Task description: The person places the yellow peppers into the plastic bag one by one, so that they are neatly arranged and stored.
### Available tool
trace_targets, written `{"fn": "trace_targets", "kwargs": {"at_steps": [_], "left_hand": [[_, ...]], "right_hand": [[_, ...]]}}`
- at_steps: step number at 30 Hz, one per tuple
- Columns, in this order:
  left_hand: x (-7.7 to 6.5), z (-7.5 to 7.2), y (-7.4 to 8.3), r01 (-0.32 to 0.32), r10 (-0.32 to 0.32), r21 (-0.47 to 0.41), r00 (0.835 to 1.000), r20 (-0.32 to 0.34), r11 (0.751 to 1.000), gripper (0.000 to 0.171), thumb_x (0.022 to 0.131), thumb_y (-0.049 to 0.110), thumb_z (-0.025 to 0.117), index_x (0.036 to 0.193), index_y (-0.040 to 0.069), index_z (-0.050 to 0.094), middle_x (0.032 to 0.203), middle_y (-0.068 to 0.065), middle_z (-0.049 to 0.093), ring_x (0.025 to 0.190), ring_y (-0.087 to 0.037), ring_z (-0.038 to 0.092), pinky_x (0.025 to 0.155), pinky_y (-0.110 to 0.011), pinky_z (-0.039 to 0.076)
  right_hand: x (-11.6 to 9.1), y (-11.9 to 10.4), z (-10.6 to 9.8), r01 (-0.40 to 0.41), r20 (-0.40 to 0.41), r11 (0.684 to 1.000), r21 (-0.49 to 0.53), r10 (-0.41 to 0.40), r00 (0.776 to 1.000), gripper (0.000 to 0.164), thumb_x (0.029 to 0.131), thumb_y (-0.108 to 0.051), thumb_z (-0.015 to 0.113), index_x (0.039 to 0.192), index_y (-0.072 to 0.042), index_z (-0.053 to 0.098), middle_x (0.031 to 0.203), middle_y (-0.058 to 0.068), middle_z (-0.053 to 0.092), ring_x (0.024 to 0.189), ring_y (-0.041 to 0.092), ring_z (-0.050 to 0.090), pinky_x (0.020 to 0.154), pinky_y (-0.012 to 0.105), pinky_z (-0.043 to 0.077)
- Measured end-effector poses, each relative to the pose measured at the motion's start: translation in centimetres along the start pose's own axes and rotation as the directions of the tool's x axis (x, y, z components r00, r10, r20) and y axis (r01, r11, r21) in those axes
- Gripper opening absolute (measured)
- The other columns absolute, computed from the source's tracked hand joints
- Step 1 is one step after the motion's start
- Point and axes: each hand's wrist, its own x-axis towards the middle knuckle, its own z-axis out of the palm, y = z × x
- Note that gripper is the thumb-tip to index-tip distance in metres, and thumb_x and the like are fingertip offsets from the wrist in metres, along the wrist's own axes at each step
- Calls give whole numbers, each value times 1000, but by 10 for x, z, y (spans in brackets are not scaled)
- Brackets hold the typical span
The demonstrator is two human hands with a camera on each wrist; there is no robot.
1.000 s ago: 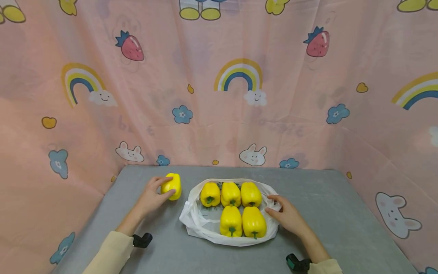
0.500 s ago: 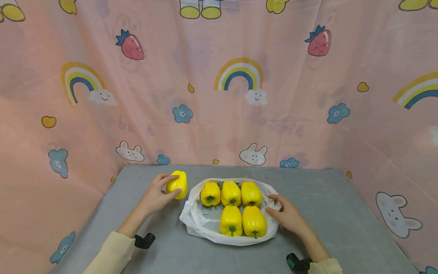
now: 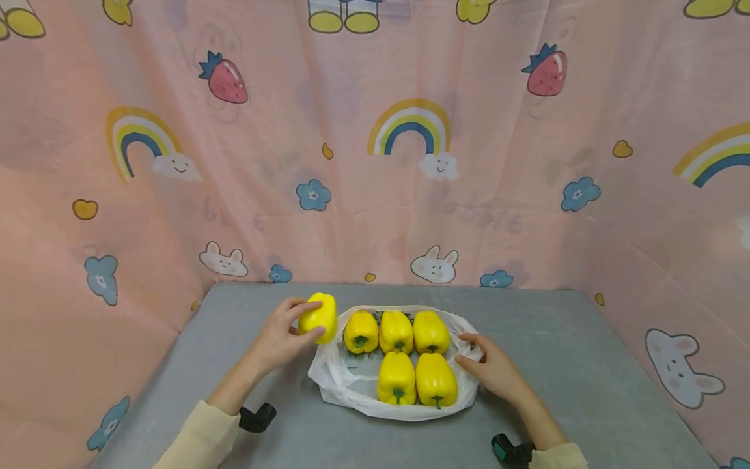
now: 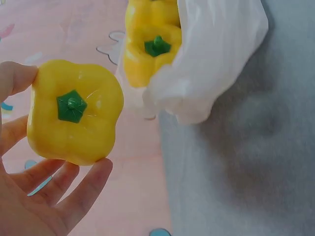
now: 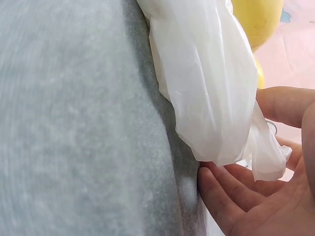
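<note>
My left hand [image 3: 282, 335] holds a yellow bell pepper [image 3: 321, 318] between thumb and fingers, at the left rim of a white plastic bag [image 3: 331, 389]. In the left wrist view this bell pepper [image 4: 96, 130] shows its green stem, with the fingers [image 4: 83, 194] under it. The bag lies wide open, with several yellow bell peppers [image 3: 396, 379] inside: a back row and a front row to the right. My right hand [image 3: 498, 370] grips the bag's right rim; in the right wrist view the thumb [image 5: 283, 105] is on the inner side and the fingers outside.
The bag stands on a grey table [image 3: 562, 365]. A pink printed curtain [image 3: 375, 221] closes off the back and both sides. Black devices sit on both wrists, such as the left wrist device [image 3: 258, 417]. The front left of the bag's inside shows bare bag bottom [image 3: 359, 370].
My left hand has carried the bell pepper rightward from the table on the left to the bag's left rim. The right hand and the bag have stayed in place.
</note>
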Motion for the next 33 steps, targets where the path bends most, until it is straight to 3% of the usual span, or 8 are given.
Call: {"fn": "trace_targets", "kwargs": {"at_steps": [12,18,24,33], "left_hand": [[-4,15,18,-21,25,-49,997,72,999,49,91,29,78,136,14,65,133,-11,53,113,-28,54,83,-41,58],[-10,21,21,-12,17,-61,996,87,998,49,91,30,79,136,16,66,132,-8,53,113,-25,54,84,-40,56],[-14,27,23,14,-9,-58,996,87,998,49,90,31,79,135,17,66,129,-6,54,110,-23,53,80,-31,55],[-21,35,24,-2,14,-67,986,168,998,45,93,37,75,133,17,67,127,-4,54,108,-21,54,78,-26,55]], "right_hand": [[0,1,0,-4,1,1000,-6,4,1000,56,96,-31,71,141,-3,54,140,23,53,86,23,53,71,33,47],[1,2,0,-4,-1,1000,-7,4,1000,55,96,-30,70,141,-3,54,139,23,54,86,24,53,71,33,48],[1,3,0,-3,-3,1000,-3,3,1000,54,96,-30,71,141,-3,54,138,23,54,86,24,53,71,33,48],[1,3,1,-12,-2,1000,-5,12,1000,56,96,-32,71,141,-4,54,139,22,53,86,24,53,70,33,47]]}}
